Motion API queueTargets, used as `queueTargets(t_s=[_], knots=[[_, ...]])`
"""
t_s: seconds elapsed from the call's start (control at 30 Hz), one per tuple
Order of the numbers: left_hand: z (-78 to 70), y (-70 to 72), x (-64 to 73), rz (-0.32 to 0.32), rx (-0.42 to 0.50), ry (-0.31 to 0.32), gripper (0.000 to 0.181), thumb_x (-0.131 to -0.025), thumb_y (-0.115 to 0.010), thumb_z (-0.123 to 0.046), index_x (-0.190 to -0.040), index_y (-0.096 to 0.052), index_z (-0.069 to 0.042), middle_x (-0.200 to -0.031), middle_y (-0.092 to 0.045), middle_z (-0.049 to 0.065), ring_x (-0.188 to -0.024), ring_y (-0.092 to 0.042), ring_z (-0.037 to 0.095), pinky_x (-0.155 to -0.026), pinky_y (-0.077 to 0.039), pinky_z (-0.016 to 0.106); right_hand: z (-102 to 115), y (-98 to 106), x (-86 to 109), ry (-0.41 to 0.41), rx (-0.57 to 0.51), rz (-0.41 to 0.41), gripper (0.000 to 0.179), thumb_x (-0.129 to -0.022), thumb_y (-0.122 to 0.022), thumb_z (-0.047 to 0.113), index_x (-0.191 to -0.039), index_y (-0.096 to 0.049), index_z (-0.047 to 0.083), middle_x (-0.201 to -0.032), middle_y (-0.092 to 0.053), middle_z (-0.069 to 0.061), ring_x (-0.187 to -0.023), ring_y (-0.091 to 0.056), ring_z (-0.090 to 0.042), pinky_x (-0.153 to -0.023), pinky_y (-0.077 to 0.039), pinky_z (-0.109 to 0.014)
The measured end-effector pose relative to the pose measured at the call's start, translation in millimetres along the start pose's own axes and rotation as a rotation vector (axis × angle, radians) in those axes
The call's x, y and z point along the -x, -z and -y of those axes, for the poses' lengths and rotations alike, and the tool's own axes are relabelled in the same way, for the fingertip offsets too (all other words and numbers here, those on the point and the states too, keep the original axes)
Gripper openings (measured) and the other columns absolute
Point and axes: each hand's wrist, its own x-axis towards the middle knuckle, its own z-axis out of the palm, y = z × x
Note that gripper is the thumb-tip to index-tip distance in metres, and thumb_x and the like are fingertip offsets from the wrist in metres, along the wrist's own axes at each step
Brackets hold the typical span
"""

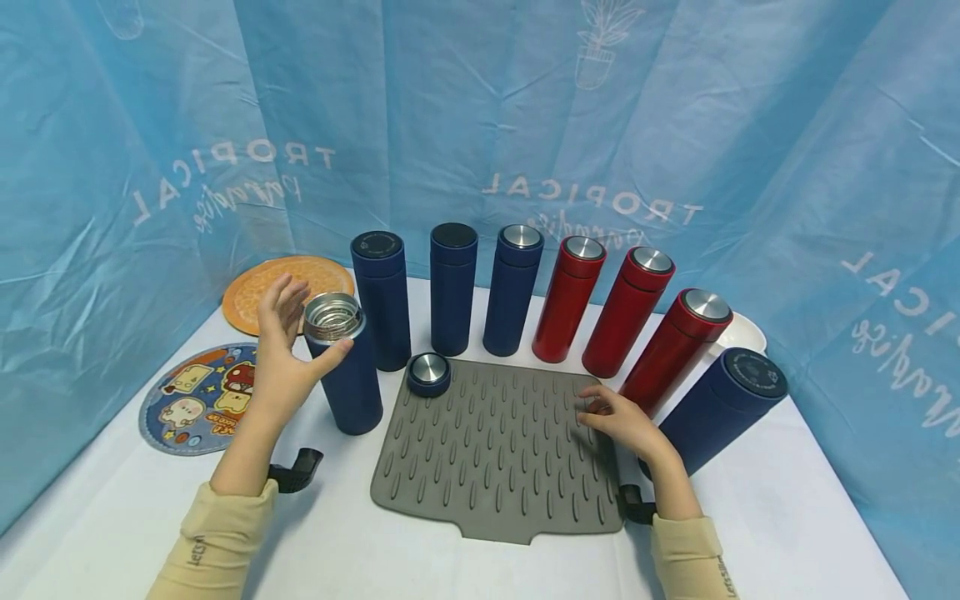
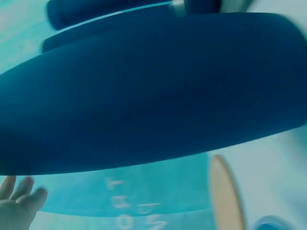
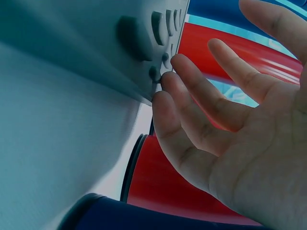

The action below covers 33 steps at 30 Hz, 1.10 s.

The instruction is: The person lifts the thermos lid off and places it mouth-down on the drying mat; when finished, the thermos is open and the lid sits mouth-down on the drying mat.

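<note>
A blue thermos flask (image 1: 348, 379) without its lid stands upright on the left, its steel mouth (image 1: 332, 315) showing. My left hand (image 1: 288, 358) is spread beside its upper part, the thumb overlapping the flask's front and the other fingers left of the rim. In the left wrist view, the flask (image 2: 158, 91) fills the middle and loosely bent fingers (image 2: 21, 199) show beyond its edge. A blue lid with a steel top (image 1: 429, 372) sits on the grey mat's back left corner. Over the mat's right edge, my right hand (image 1: 626, 421) holds nothing, its fingers (image 3: 192, 86) apart and slightly bent.
The ridged grey mat (image 1: 498, 450) lies in the middle. Behind it stand several lidded blue flasks (image 1: 453, 292) and three red flasks (image 1: 570, 300). Another blue flask (image 1: 720, 408) and a white dish (image 1: 742, 335) are at right. Two round mats, orange (image 1: 255, 287) and patterned blue (image 1: 176, 417), lie left.
</note>
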Motion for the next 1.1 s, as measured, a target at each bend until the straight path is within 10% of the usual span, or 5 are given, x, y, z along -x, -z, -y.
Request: queueTargets(t_s=[0.3, 0.47, 0.83, 1.1], knots=[[-32.6, -19.9, -10.5, -0.242, -0.32, -0.541, 0.065, -0.082, -0.057, -0.056, -0.13, -0.042, -0.014, -0.133, -0.04, 0.018, -0.132, -0.028, 0.037, -0.107, -0.021, 0.054, 1, 1, 0.8, 0.0, -0.007, 0.003, 0.042, -0.085, -0.065, 0.021, -0.122, -0.054, 0.004, -0.106, -0.062, -0.015, -0.096, -0.058, -0.027, -0.08, -0.05, -0.042], [-39.2, -44.8, -9.5, -0.198, -0.331, -0.697, 0.056, -0.086, -0.056, -0.049, -0.13, -0.045, -0.016, -0.133, -0.04, 0.019, -0.131, -0.03, 0.04, -0.106, -0.024, 0.055, 0, 0, 0.8, 0.003, -0.005, 0.003, 0.042, -0.085, -0.064, 0.022, -0.122, -0.054, 0.004, -0.107, -0.061, -0.015, -0.098, -0.057, -0.028, -0.08, -0.05, -0.043], [-28.0, -104.0, -2.5, -0.046, -0.277, -0.504, 0.065, -0.087, -0.046, -0.058, -0.139, -0.034, -0.021, -0.144, -0.024, 0.016, -0.135, -0.019, 0.041, -0.093, -0.038, 0.06, 0, -1, -0.2, 0.015, 0.04, -0.026, 0.043, -0.085, -0.066, 0.02, -0.122, -0.055, 0.002, -0.112, -0.06, -0.019, -0.103, -0.056, -0.032, -0.082, -0.049, -0.045], [-8.3, -131.2, -2.2, -0.115, -0.249, -0.314, 0.073, -0.085, -0.055, -0.048, -0.145, -0.021, -0.023, -0.148, -0.009, 0.02, -0.138, -0.003, 0.04, -0.106, -0.018, 0.06, 2, -1, 0.0, 0.02, 0.084, -0.005, 0.044, -0.084, -0.065, 0.013, -0.124, -0.054, -0.003, -0.118, -0.057, -0.024, -0.108, -0.053, -0.039, -0.084, -0.048, -0.049]])
